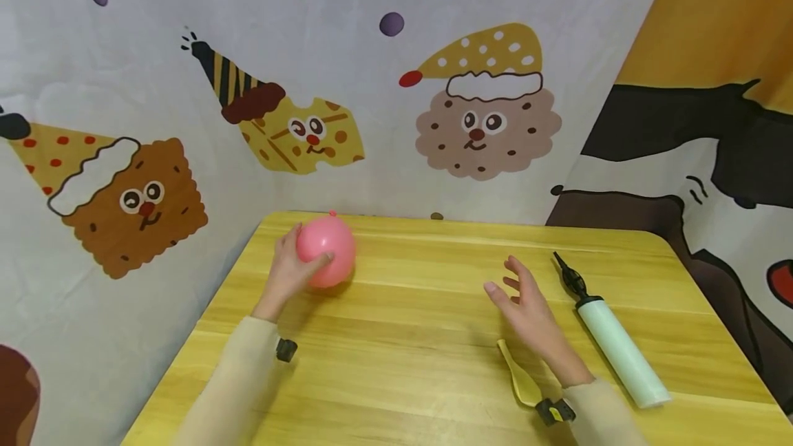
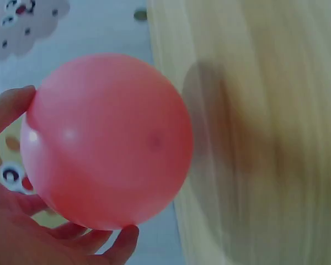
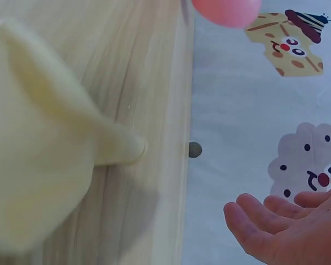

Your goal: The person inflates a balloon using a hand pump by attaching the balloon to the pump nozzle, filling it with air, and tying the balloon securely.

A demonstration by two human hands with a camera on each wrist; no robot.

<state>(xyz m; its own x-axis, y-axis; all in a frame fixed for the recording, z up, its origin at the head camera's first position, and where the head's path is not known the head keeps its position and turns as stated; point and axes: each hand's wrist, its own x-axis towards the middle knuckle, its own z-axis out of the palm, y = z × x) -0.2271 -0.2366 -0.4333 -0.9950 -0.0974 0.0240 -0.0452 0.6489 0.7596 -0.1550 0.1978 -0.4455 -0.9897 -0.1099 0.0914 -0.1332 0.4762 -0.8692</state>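
A round, inflated pink balloon (image 1: 327,234) is in my left hand (image 1: 288,272) at the table's far left. The thumb lies on one side and the fingers curl around the other, as the left wrist view shows. Its knot points up, away from me. My right hand (image 1: 528,308) is held over the right half of the table, fingers relaxed and apart, touching nothing. Close below its wrist is a limp yellow balloon (image 1: 524,383), neck pointing away from me. In the right wrist view this yellow balloon (image 3: 44,149) looms large at the left.
A hand pump (image 1: 619,349) with a pale mint barrel and black nozzle lies slanted right of my right hand. The wooden table (image 1: 403,356) ends against a white cloth (image 1: 341,5) printed with cartoon biscuits and cheese. Each wrist wears a small black camera.
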